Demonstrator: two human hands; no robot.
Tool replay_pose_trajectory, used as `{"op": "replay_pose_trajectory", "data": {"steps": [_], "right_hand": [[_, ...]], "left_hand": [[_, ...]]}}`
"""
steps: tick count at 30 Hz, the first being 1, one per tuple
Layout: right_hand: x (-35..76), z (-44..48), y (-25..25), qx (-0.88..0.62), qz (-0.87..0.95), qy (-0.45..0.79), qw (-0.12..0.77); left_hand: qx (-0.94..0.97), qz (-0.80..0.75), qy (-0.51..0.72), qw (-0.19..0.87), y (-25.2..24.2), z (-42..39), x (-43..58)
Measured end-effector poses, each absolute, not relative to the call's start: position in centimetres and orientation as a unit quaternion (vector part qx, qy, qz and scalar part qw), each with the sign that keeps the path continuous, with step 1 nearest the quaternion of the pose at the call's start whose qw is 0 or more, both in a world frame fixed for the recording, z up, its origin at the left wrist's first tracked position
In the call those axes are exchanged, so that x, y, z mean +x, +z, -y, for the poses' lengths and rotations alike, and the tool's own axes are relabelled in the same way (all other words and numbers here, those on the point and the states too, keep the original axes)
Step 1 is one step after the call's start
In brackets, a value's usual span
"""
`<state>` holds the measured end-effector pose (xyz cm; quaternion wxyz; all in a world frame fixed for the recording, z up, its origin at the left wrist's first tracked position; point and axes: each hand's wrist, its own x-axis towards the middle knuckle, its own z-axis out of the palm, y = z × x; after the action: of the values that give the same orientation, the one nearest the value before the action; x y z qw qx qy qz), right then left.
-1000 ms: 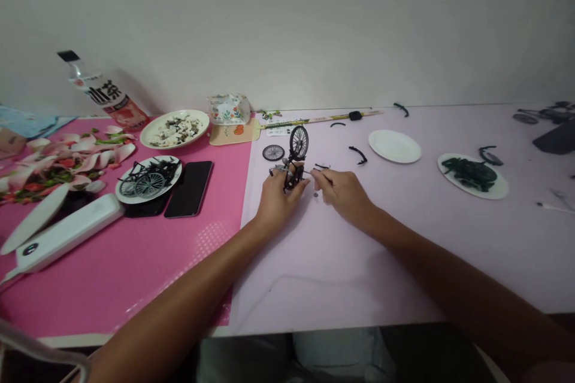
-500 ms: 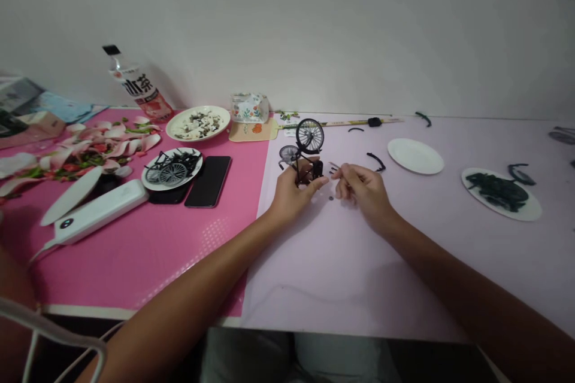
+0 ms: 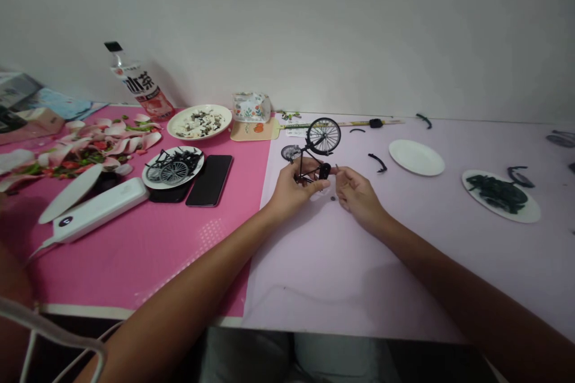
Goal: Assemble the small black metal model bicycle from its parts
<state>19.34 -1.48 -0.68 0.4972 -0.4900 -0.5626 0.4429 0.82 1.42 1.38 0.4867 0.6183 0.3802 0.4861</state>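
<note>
Left hand (image 3: 291,190) clamped around model bicycle (image 3: 320,149), raised right of the black phone (image 3: 209,172). Right hand (image 3: 358,196), fingertips together, at its pedal area. Likely risk: slipping grip, bicycle dropping onto table (image 3: 359,263).

Left hand (image 3: 291,188) grips a miniature bicycle (image 3: 314,152), one wheel raised to the far right. Right hand (image 3: 357,194) sits just right of it, fingertips at the frame; its grip is unclear. A loose wheel (image 3: 290,152) lies just beyond, a small dark part (image 3: 332,198) between the hands, and a white plate (image 3: 416,157) farther right.
</note>
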Motion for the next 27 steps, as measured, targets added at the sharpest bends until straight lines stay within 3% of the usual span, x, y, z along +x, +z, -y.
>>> {"op": "replay_pose_trajectory", "data": {"steps": [4,12,18,27], "right_hand": [[19.0,1.6,-0.5,-0.485,0.516,0.482,0.516],[18.8,1.7,-0.5,-0.5,0.504,0.446,0.545],[18.8,1.8,-0.3,-0.515,0.513,0.393,0.564],[18.9,1.7,-0.6,-0.481,0.523,0.417,0.566]], "left_hand": [[0.658,-0.373,0.48,0.443,1.3,-1.3,0.6],[0.754,-0.363,0.476,0.269,0.5,-1.2,0.3],[0.731,-0.366,0.503,0.28,-0.1,-1.2,0.4],[0.711,-0.357,0.513,0.323,0.1,-0.8,0.7]]}}
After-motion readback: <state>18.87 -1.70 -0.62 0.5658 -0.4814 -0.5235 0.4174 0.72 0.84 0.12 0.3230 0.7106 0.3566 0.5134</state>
